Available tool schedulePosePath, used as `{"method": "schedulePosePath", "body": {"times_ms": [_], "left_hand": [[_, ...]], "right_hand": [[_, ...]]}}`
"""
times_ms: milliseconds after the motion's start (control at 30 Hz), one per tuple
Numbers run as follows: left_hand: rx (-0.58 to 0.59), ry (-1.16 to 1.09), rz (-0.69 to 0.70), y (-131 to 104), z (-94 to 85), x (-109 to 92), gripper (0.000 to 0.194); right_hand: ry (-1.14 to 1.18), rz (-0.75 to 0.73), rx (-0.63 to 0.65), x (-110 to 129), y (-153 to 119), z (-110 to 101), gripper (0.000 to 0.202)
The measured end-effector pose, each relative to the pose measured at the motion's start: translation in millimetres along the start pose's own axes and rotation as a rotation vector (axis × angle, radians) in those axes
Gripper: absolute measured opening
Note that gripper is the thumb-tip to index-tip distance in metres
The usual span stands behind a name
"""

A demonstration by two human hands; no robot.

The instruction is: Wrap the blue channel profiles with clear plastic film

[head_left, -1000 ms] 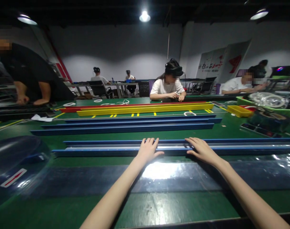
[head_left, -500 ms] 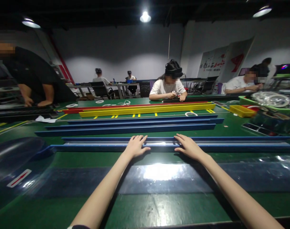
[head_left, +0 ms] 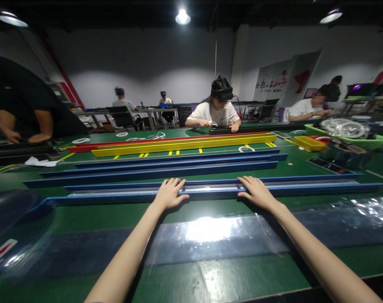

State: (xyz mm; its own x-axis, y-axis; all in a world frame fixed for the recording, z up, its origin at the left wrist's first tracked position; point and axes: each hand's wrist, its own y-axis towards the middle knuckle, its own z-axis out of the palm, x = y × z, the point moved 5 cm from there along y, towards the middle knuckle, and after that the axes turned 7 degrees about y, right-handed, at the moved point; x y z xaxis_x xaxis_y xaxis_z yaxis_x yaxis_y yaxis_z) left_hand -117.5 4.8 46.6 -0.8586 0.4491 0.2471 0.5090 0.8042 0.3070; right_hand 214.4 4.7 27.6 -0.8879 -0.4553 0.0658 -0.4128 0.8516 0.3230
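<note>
My left hand (head_left: 170, 194) lies across a long blue channel strip (head_left: 213, 195), fingers over its far edge and thumb along the near one. To the right, my right hand (head_left: 257, 192) rests on the same strip with its fingers stretched out. Both hands are open and press flat rather than wrap round it. A clear glossy band shows inside the channel between them. Nearer to me, a wide clear plastic sheet (head_left: 166, 242) lies flat under my forearms, running on to a rolled part (head_left: 11, 210) at the left.
Beyond lie more blue strips (head_left: 153, 173), then yellow strips (head_left: 185, 146) and a red one. At the right stand a yellow tray (head_left: 309, 144), a green basket (head_left: 377, 144) with coiled tubing, and a phone (head_left: 328, 165). A co-worker (head_left: 215, 109) works across the green table; others are around.
My hands have moved a little apart along the blue strip, the right one to the right. The camera view has turned slightly right, so the surroundings appear shifted left.
</note>
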Motion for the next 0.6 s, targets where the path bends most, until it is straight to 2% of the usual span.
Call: {"method": "schedulePosePath", "body": {"times_ms": [100, 233, 600], "left_hand": [[-0.015, 0.006, -0.008, -1.7, -0.1, 7.7, 0.061], [0.018, 0.013, -0.078, -10.2, 2.4, 28.3, 0.059], [0.205, 0.013, -0.239, -38.8, 11.9, 83.9, 0.062]], "right_hand": [[-0.027, -0.009, 0.013, 9.3, 5.6, 2.1, 0.060], [-0.031, -0.001, 0.021, 28.2, 18.4, 5.3, 0.061], [0.062, -0.042, 0.026, 78.8, 54.9, 15.9, 0.061]]}}
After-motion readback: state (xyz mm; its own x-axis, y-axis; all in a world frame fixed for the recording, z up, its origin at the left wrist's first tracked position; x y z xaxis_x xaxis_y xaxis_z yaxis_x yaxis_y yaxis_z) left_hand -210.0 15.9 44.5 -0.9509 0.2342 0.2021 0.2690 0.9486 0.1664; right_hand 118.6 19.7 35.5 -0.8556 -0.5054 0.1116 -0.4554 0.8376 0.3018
